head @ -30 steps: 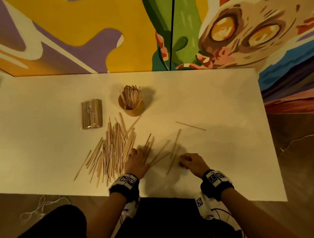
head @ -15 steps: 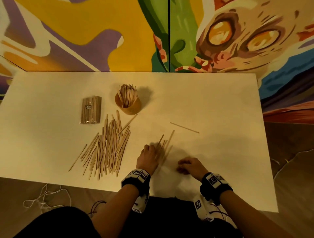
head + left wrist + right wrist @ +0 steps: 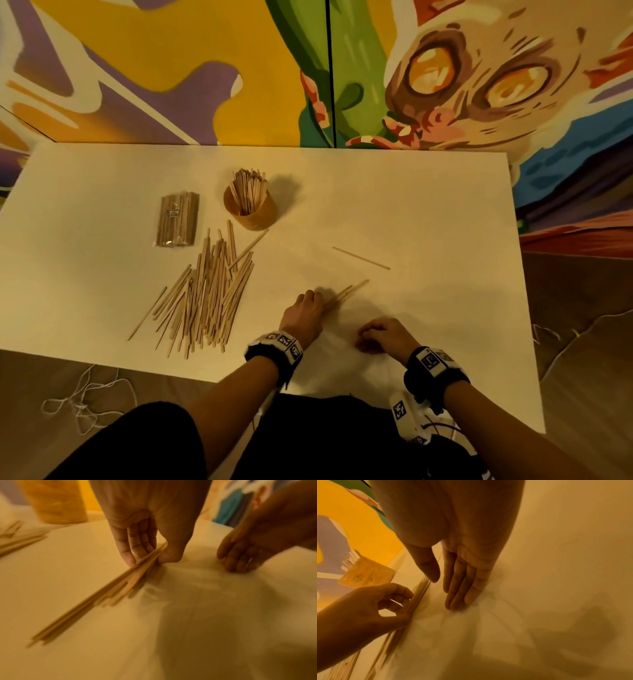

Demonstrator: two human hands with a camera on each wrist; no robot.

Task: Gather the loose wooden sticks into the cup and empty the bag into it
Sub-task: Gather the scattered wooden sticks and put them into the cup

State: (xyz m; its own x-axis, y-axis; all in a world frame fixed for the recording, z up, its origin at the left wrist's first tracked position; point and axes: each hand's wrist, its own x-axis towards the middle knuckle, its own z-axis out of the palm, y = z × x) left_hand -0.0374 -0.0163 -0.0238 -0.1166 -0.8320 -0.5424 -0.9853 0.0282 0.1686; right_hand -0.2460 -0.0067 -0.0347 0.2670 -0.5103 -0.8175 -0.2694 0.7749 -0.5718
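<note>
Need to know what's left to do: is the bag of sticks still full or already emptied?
Still full. The bag lies flat on the table left of the cup, packed with sticks; neither hand touches it.

gathered sticks (image 3: 96, 601) motion-blurred, bag label (image 3: 173, 213) too small to read

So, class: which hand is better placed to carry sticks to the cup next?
Probably the left hand: it already pinches a bundle of sticks and is nearer the cup. The right hand holds nothing.

Head cam high over table (image 3: 411, 205); both wrist cams close, sharing it.
</note>
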